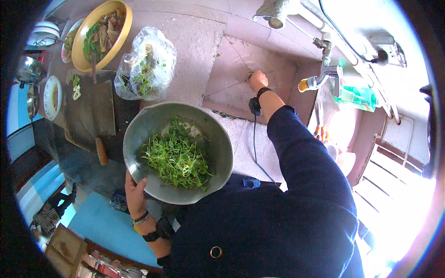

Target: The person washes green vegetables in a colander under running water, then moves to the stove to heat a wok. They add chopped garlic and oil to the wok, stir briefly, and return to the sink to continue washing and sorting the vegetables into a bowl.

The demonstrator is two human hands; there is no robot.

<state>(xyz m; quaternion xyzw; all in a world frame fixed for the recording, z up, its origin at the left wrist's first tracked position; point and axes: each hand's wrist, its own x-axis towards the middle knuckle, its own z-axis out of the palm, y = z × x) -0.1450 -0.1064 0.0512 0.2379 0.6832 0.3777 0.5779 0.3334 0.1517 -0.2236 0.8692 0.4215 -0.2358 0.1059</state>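
My left hand (136, 194) grips the lower left rim of a wide metal basin (135, 139), its thumb over the edge. Leafy greens with thin pale stems (177, 156) lie in the basin. My right hand (259, 80) reaches down to the drain of the tiled sink (236, 62); its fingertips are hidden, so whether they hold anything cannot be told. Small green bits are scattered over the sink floor. A clear plastic bag with more greens (146, 69) rests on the counter beyond the basin.
A cleaver (100, 107) lies on a cutting board at left, near a yellow bowl of food (125, 21) and a white plate (48, 99). The faucet (323, 74) juts over the sink's right side, near a green bottle (358, 99) and orange-handled scissors (321, 133).
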